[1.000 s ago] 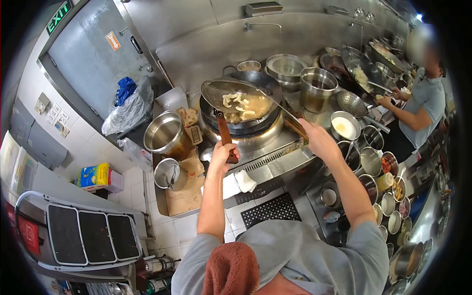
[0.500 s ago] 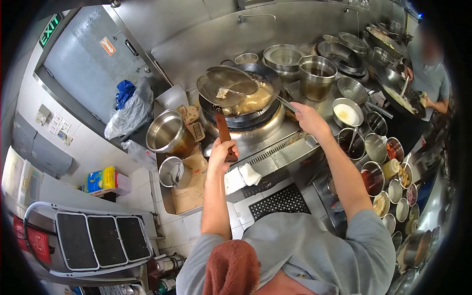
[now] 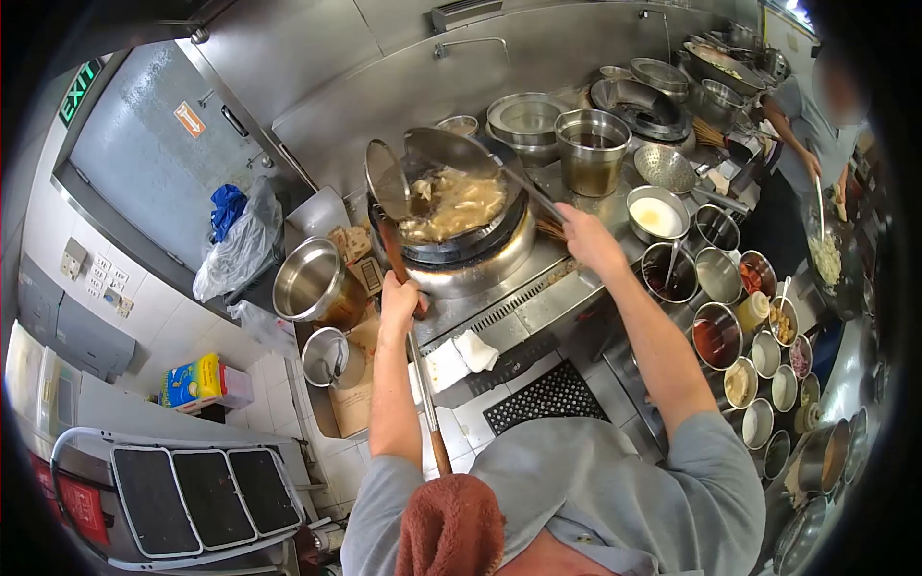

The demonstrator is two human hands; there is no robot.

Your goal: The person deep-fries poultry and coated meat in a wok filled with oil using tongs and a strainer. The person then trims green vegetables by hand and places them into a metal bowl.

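The wok (image 3: 516, 197) sits on the stove ring (image 3: 477, 274), with pale food (image 3: 468, 200) in brownish liquid inside it. Taking the top of the view as 12, the skimmer (image 3: 385, 178) tilts steeply at the wok's 10 o'clock; whether it touches the rim I cannot tell. A round-headed tool (image 3: 448, 154) hangs over the wok's 12 o'clock side.

The left hand (image 3: 398, 301), at 7 o'clock, is closed around the skimmer's wooden handle. The right hand (image 3: 590, 240), between 3 and 4, is closed around the tool's long metal handle.

Farther out, a tall pot (image 3: 589, 171) stands at 2 o'clock and a bowl (image 3: 658, 215) of white liquid at 3. The white cloth (image 3: 471, 353) lies at 6, a small pot (image 3: 325, 370) at 7 and a wide pot (image 3: 305, 278) at 8. Far off at 3, a co-worker (image 3: 805, 108) handles another wok (image 3: 845, 278) with pale food.
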